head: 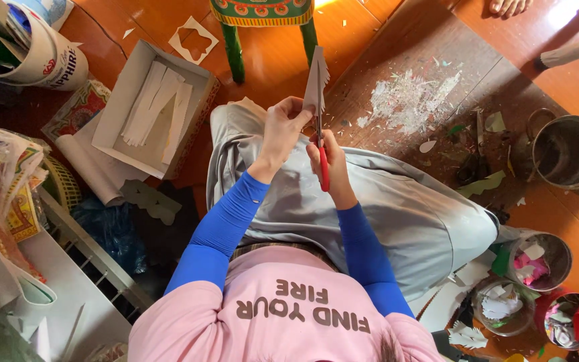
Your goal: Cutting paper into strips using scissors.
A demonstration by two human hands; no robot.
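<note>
Pink shirt (283,315) nearest, blue sleeves reaching forward. Left hand (284,127) grip pinching white paper piece (315,84), held upright over grey-clad lap. Right hand (330,164) grip closed around red-handled scissors (322,151), blades against paper's edge. Paper scraps (407,100) scattered on floor beyond.
</note>
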